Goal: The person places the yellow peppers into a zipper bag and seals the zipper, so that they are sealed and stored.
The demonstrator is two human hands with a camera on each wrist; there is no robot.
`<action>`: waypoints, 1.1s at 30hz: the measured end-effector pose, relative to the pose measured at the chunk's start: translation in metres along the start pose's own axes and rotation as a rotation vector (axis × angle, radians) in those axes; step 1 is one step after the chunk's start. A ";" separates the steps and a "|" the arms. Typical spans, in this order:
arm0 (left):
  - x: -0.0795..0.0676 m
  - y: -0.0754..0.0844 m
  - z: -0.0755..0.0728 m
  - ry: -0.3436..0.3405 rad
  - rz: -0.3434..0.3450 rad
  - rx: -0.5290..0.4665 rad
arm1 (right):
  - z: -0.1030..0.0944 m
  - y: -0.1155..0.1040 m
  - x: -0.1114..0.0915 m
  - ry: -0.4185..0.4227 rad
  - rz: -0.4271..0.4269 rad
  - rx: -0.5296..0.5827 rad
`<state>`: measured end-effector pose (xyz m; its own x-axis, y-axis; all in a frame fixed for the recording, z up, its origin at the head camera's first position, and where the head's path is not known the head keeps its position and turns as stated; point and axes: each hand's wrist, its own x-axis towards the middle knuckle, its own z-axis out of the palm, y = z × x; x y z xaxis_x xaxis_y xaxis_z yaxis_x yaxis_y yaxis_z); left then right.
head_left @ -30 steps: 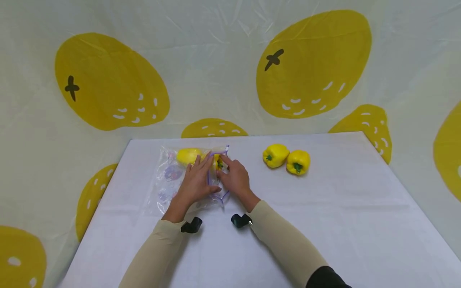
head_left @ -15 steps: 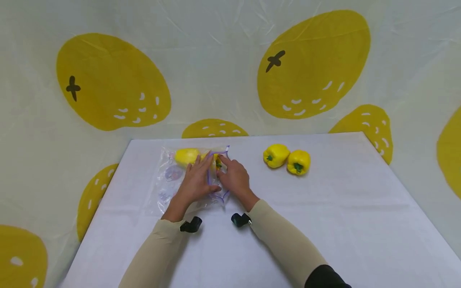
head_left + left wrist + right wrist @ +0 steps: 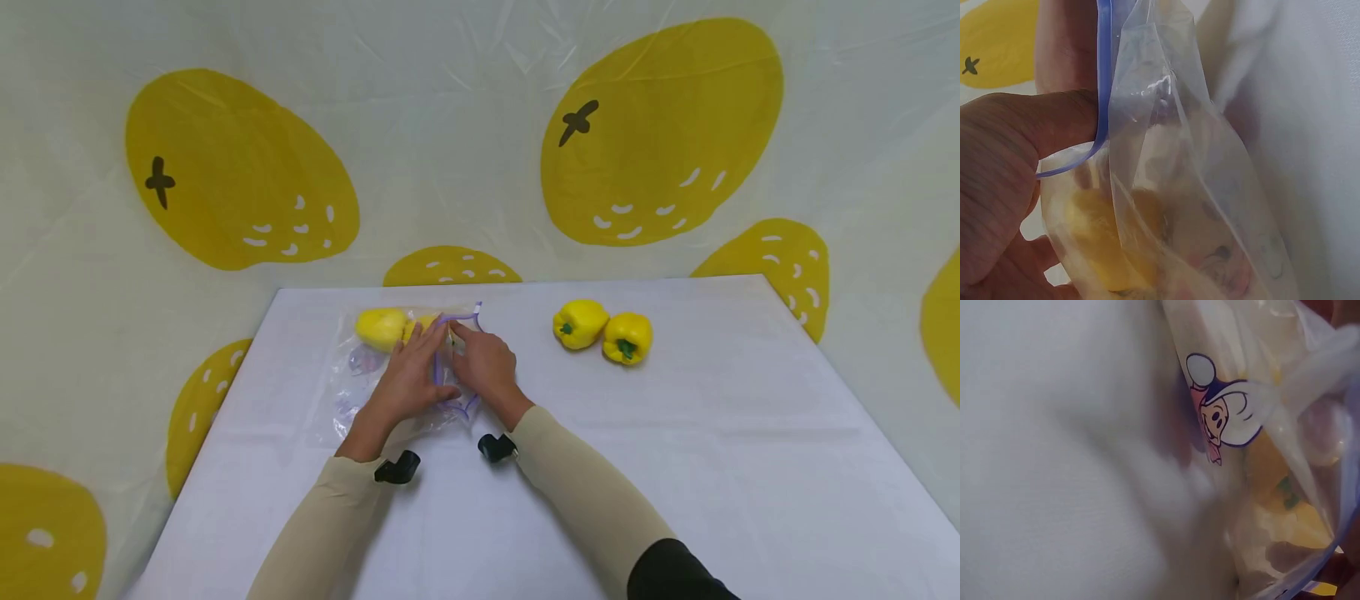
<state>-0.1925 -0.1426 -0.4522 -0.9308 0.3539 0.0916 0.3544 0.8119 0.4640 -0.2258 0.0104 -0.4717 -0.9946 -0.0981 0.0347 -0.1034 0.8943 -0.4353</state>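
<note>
A clear zip bag (image 3: 348, 408) with a purple-edged mouth lies on the table, its mouth facing right. Inside it lie a yellow bell pepper (image 3: 380, 329) and a second yellow pepper (image 3: 417, 323), partly covered by fingers. My left hand (image 3: 408, 375) lies over the bag and holds its mouth edge, the thumb (image 3: 1066, 119) against the purple rim in the left wrist view. My right hand (image 3: 486, 362) reaches into the mouth, fingertips (image 3: 1291, 556) behind the plastic near the second pepper. A green stem (image 3: 1287, 492) shows through the bag in the right wrist view.
Two more yellow peppers, one at left (image 3: 581, 324) and one at right (image 3: 627, 338), sit side by side to the right of the bag. A white cloth covers the table (image 3: 720, 467). Behind it hangs a sheet (image 3: 450, 150) printed with large yellow fruit.
Both peppers in the bag have slid left, deeper into it. My right fingers have followed a little to the left; my left hand keeps its place. The two peppers outside stay put.
</note>
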 end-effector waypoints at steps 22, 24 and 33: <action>0.005 -0.006 0.003 -0.052 -0.042 -0.040 | -0.027 0.023 0.000 0.099 -0.086 0.228; 0.006 -0.006 0.003 -0.060 -0.049 -0.033 | -0.036 0.030 -0.003 0.116 -0.073 0.265; 0.006 -0.005 0.004 -0.073 -0.069 -0.055 | -0.074 0.076 -0.017 0.223 0.055 0.302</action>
<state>-0.1995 -0.1423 -0.4575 -0.9430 0.3328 -0.0054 0.2828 0.8095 0.5146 -0.2179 0.1126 -0.4384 -0.9800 0.0736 0.1849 -0.0751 0.7236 -0.6861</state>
